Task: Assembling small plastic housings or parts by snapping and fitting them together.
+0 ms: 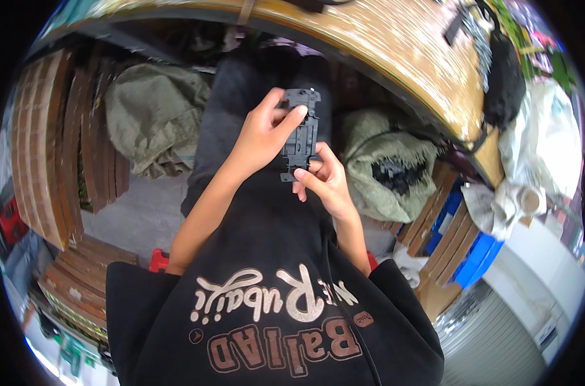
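Note:
I hold a flat dark grey plastic part (301,130), long and narrow with notched edges, over my lap. My left hand (265,134) grips its upper left side, thumb laid across the top face. My right hand (326,178) pinches its lower end from the right, fingers curled under it. Both hands touch the part at once. My black trousers lie beneath it and my black printed sweatshirt fills the lower picture.
A wooden workbench (408,51) curves across the top right, with a black bag (505,77) at its edge. An open olive sack (389,168) of black plastic parts sits right of my knees, another olive sack (152,116) to the left. Stacked brown boards (48,148) line the left side.

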`<state>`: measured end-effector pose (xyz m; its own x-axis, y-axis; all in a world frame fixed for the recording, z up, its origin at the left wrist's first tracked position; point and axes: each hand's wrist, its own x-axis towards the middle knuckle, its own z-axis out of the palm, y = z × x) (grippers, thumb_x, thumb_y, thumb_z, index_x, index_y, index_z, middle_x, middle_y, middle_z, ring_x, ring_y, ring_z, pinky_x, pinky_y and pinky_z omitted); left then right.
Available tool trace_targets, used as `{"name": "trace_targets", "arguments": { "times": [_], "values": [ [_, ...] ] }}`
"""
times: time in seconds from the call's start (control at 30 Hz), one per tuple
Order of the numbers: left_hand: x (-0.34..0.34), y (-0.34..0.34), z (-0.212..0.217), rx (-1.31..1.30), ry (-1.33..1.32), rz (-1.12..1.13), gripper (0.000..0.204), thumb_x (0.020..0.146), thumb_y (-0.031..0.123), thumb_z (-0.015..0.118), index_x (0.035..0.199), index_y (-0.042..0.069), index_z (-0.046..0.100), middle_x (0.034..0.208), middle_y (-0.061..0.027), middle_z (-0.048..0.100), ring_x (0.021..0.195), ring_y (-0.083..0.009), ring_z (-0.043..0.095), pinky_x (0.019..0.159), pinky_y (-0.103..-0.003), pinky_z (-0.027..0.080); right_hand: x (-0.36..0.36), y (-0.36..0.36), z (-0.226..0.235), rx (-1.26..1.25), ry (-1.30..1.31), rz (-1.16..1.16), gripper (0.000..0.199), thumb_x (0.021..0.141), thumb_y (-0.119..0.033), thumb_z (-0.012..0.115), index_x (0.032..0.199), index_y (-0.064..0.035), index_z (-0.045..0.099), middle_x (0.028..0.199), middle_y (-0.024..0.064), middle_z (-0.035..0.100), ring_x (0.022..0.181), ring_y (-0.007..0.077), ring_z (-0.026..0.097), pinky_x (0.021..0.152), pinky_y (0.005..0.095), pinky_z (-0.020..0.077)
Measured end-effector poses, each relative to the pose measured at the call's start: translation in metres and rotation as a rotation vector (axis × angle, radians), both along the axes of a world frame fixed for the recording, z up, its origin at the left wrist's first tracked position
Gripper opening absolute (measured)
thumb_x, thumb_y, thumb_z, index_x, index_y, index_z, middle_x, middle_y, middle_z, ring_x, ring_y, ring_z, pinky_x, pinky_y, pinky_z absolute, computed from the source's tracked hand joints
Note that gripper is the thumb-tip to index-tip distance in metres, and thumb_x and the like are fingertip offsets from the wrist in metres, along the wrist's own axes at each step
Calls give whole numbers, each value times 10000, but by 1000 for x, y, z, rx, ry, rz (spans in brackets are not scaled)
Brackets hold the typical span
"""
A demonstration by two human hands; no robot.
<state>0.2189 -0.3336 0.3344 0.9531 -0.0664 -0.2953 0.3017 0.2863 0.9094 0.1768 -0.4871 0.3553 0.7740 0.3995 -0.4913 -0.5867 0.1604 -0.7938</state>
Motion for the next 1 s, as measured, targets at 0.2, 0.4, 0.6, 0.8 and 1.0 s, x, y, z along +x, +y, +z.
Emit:
{"name": "trace_targets", "arguments": {
  "times": [0.2,0.4,0.6,0.8,1.0],
  "values": [
    [-14,-15,-22,26,160,-230,269,875,238,500,1056,45,450,744,-66,586,528,-68,499,452,-182,405,-42,-76,-27,-433,-227,-659,448,797,-34,583,1110,-33,262,630,92,540,477,128,521,429,223,426],
    [-20,32,-45,295,237,-155,208,869,197,484,1009,46,518,746,-58,585,540,-69,501,468,-185,414,-67,-200,-94,-473,-26,-1273,429,795,-158,609,1101,-37,334,601,80,531,443,140,495,385,251,398],
    [-54,125,-102,520,455,-70,180,874,196,440,926,49,530,680,-40,569,477,-67,484,424,-203,406,-50,-234,-97,-789,59,-1131,536,801,-195,604,1203,-39,287,737,99,553,482,134,516,382,243,422],
    [-139,215,-256,426,956,-235,215,813,233,417,798,52,534,623,-63,566,456,-167,527,418,-288,446,-16,-201,-39,-1090,-441,-1102,199,818,-74,545,1007,-28,504,678,-8,467,473,42,404,381,187,347],
    [-249,346,-453,930,930,-550,243,784,265,419,843,83,569,678,-117,566,580,-274,582,496,-420,472,56,-147,30,-1135,-804,-934,161,826,-60,540,983,-23,550,826,12,549,685,59,487,613,196,404]
  ]
}}
